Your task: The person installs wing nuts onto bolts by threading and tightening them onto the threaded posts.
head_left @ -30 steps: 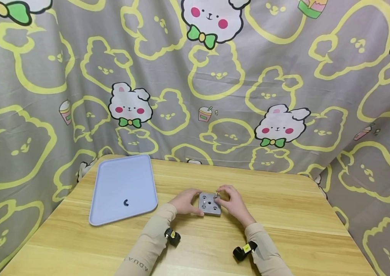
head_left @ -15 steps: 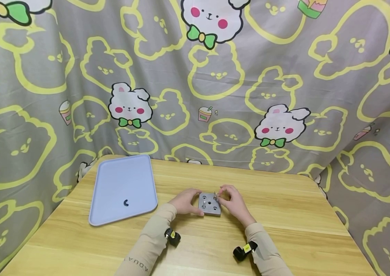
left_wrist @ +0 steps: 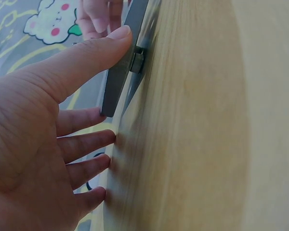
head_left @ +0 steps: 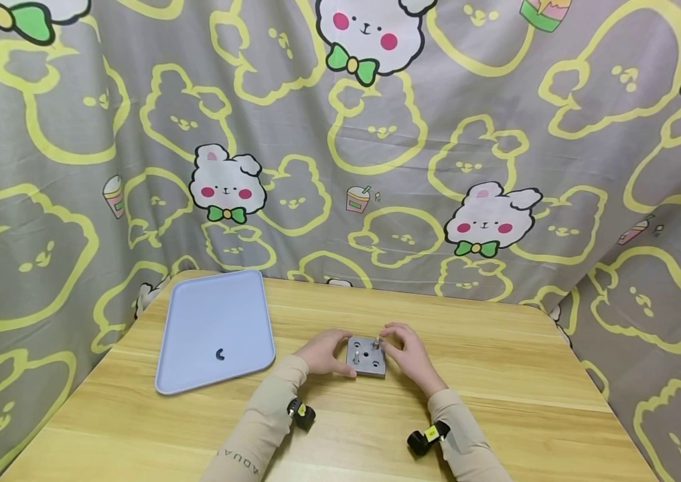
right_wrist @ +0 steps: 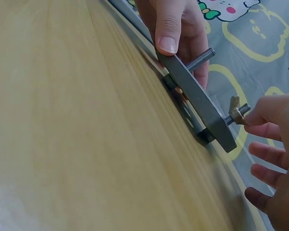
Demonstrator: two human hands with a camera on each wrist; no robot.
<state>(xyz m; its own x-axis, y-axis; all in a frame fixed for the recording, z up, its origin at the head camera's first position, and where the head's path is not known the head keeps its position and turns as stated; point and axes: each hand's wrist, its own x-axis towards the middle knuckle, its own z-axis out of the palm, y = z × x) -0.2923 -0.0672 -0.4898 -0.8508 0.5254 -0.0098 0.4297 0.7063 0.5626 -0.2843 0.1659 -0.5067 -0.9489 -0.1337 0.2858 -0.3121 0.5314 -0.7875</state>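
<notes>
A grey square metal plate (head_left: 367, 367) with several holes stands slightly above the wooden tabletop, bolt heads (right_wrist: 207, 135) under it. My left hand (head_left: 323, 352) grips its left side, the thumb on the near edge and fingers at the far edge. A threaded bolt (right_wrist: 201, 58) rises bare from the plate near the left hand. On a second bolt at the far right corner sits a brass-coloured wing nut (right_wrist: 236, 114), partway along the thread. My right hand (head_left: 410, 355) has thumb and index finger at that wing nut; its other fingers are loosely bent. The thumb's contact is hidden in the right wrist view.
To the left lies a light blue tray (head_left: 213, 294) with a small black curved piece (head_left: 219, 354) in it. The wooden table (head_left: 497, 361) reaches back to a grey patterned curtain (head_left: 388, 167). Each forearm wears a black wrist camera (head_left: 302, 413).
The right thumb and index finger have shifted slightly about the wing nut, which has turned a little. The left hand and plate have stayed in place.
</notes>
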